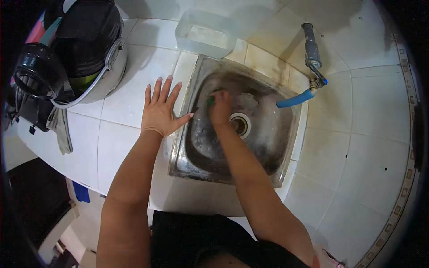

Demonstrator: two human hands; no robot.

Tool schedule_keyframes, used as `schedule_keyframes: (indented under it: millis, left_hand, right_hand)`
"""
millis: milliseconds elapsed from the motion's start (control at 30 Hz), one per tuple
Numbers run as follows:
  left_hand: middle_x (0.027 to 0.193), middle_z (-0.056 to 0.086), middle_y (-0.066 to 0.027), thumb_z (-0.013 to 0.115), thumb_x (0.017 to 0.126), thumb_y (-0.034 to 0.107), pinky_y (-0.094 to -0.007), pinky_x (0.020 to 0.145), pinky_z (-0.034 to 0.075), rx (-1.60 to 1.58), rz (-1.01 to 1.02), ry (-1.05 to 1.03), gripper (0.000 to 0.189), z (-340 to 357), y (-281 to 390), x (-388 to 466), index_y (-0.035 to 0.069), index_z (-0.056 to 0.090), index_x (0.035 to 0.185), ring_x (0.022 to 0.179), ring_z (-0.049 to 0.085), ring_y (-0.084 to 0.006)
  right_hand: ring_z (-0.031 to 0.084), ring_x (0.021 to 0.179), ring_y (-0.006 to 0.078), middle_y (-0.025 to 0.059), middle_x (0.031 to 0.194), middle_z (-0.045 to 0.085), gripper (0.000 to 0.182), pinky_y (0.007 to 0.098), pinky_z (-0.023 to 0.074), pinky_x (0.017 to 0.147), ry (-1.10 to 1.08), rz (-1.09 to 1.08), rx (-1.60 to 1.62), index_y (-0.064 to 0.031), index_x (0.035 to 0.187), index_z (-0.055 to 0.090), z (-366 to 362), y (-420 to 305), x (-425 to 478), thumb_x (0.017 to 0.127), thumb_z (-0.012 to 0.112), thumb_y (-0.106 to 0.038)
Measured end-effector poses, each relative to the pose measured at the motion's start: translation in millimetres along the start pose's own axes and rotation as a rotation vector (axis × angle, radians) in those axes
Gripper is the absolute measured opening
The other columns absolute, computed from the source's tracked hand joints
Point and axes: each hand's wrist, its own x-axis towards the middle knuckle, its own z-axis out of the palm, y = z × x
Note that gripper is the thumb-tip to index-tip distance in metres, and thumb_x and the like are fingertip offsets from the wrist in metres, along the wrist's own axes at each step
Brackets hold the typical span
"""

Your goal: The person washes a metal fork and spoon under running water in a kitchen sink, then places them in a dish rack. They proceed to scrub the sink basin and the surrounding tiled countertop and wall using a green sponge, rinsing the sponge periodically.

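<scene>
My left hand point(160, 110) lies flat with fingers spread on the white tiled counter point(122, 115), beside the left rim of the sink; its thumb points at the metal rim. Inside the stainless steel sink point(207, 144), my right hand point(221, 106) is closed on a green scouring pad point(210, 101), pressed to the basin near its upper left. Only a small part of the pad shows, and the hand is slightly blurred. A round drain point(240, 125) with a white ring sits just right of my right wrist. The basin looks stained and dull.
A translucent plastic container point(206, 35) stands behind the sink. On the right wall, a tap point(315, 80) carries a blue hose point(295, 99) over the basin. A metal pot point(115, 72) full of dark dishes stands at left, with a grey cloth point(61, 130) hanging by it.
</scene>
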Motion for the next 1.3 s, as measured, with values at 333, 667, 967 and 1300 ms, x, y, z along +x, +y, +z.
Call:
schedule_keyframes:
  millis: [333, 667, 967, 1300]
  left_hand:
    - [0.158, 0.017, -0.0092, 0.052, 0.079, 0.07, -0.0489, 0.118, 0.005, 0.016, -0.017, -0.026, 0.093, -2, -1, -3, 0.021, 0.022, 0.152, 0.147, 0.01, -0.0295]
    - [0.159, 0.014, -0.0089, 0.047, 0.081, 0.072, -0.0491, 0.118, 0.001, -0.021, -0.006, -0.052, 0.091, -4, -2, -1, 0.02, 0.023, 0.152, 0.148, 0.004, -0.0295]
    - [0.16, 0.013, -0.0094, 0.047, 0.08, 0.073, -0.0508, 0.118, 0.0, -0.052, -0.013, -0.059, 0.092, -5, -4, -3, 0.019, 0.024, 0.152, 0.148, 0.004, -0.0297]
    - [0.158, 0.016, -0.0102, 0.051, 0.078, 0.073, -0.05, 0.118, 0.001, -0.098, 0.011, -0.04, 0.094, -2, -6, 0, 0.018, 0.025, 0.151, 0.147, 0.006, -0.0303]
  right_hand:
    - [0.051, 0.106, 0.0342, 0.0099, 0.105, 0.056, 0.034, 0.0445, 0.0425, 0.093, -0.888, -0.448, 0.308, -0.0082, 0.092, 0.064, -111, 55, -92, 0.061, 0.062, 0.007]
    - [0.059, 0.102, 0.0343, 0.0158, 0.108, 0.063, 0.033, 0.0414, 0.0451, 0.091, -0.855, 0.197, 0.424, -0.0057, 0.101, 0.064, -132, 2, -98, 0.071, 0.053, 0.004]
    - [0.064, 0.093, 0.0281, 0.0146, 0.101, 0.068, 0.026, 0.0323, 0.0484, 0.083, -0.126, -0.111, 0.422, -0.0065, 0.103, 0.065, -197, -129, 144, 0.08, 0.053, -0.003]
    - [0.064, 0.096, 0.034, 0.0161, 0.103, 0.068, 0.039, 0.0405, 0.0505, 0.088, -0.33, -0.164, -0.519, -0.0091, 0.107, 0.069, -32, -89, 261, 0.069, 0.069, -0.016]
